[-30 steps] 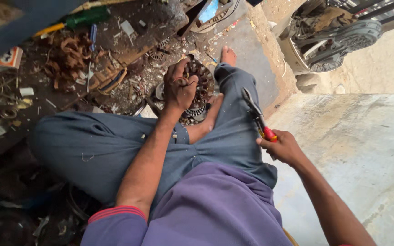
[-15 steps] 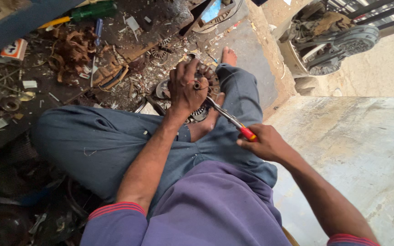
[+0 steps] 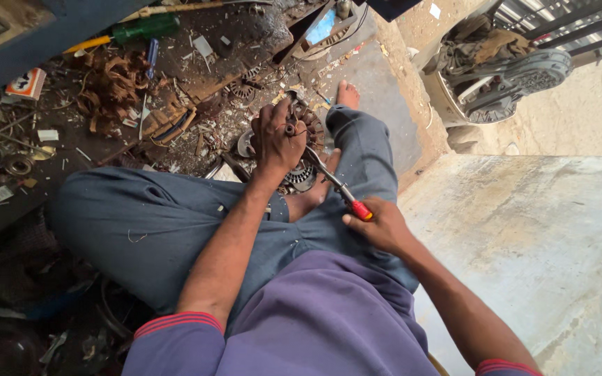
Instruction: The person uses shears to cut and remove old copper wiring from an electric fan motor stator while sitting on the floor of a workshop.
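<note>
I sit cross-legged on the floor in grey trousers and a purple shirt. My left hand (image 3: 278, 141) grips the top of a round motor stator (image 3: 306, 152) with copper windings, which rests between my feet. My right hand (image 3: 379, 224) holds red-handled pliers (image 3: 336, 184) by the handles. The metal jaws of the pliers reach up to the stator, just under my left fingers. What the jaws pinch is hidden by my hand.
Scrap litters the dark floor at left: a tangle of copper wire (image 3: 111, 87), a green-handled screwdriver (image 3: 141, 30), bearings (image 3: 15, 164), paper bits. A concrete slab (image 3: 538, 251) lies at right. A parked scooter's rear (image 3: 496, 76) stands at top right.
My right hand has brought the pliers from the raised position at right down and left to the stator. My left hand has stayed on the stator.
</note>
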